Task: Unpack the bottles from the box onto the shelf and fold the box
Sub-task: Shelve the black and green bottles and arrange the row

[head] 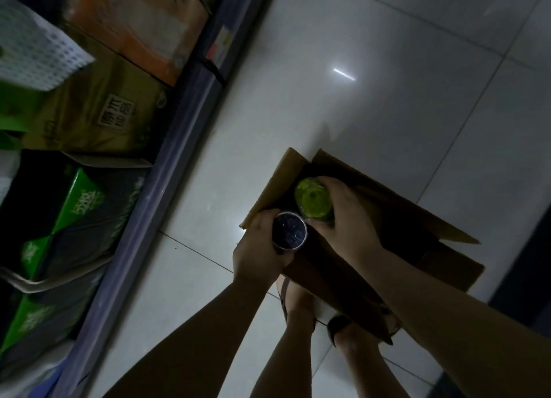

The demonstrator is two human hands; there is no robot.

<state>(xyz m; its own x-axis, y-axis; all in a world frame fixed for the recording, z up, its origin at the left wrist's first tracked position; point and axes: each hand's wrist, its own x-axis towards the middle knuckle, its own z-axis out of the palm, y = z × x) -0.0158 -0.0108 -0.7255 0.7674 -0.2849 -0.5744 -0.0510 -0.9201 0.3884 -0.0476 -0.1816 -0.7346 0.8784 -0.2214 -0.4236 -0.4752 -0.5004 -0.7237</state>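
Observation:
An open brown cardboard box stands on the pale tiled floor with its flaps spread. My left hand is shut on a dark blue bottle, seen end on, just over the box's near left flap. My right hand grips a yellow-green bottle, also seen end on, above the box's open top. The two bottles are side by side, almost touching. The inside of the box is dark and its contents are hidden. The shelf runs along the left with a bluish front edge.
The shelf holds several cartons: green ones, a brown one and an orange one. My feet stand beside the box's near side. A dark edge shows at the right.

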